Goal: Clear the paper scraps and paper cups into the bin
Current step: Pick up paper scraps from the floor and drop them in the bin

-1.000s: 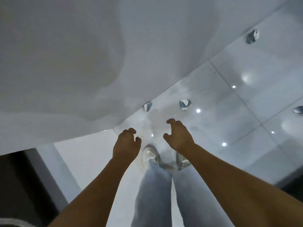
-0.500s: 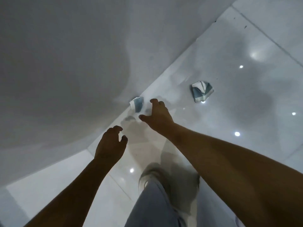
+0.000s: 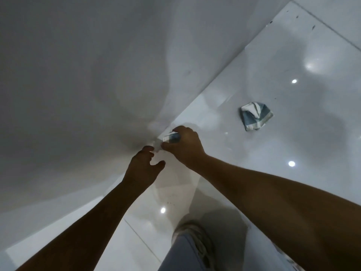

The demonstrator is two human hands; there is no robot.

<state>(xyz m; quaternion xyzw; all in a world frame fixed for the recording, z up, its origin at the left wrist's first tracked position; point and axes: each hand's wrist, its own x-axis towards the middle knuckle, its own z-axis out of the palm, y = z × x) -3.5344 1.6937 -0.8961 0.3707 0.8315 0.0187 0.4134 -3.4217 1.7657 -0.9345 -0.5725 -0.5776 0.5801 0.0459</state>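
- Down at the wall base, head view: right hand [image 3: 185,147] closes thumb and fingers around a crushed blue-and-white paper cup [image 3: 172,138] lying on the floor tile [image 3: 263,173] against the wall [image 3: 88,85]; contact looks made, lift not yet.
- Left hand [image 3: 143,169] hovers just beside it, half curled, holding nothing, probably ready to steady or take over.
- Second crushed cup [image 3: 256,118] lies well apart to the right.
- Bin not in view.
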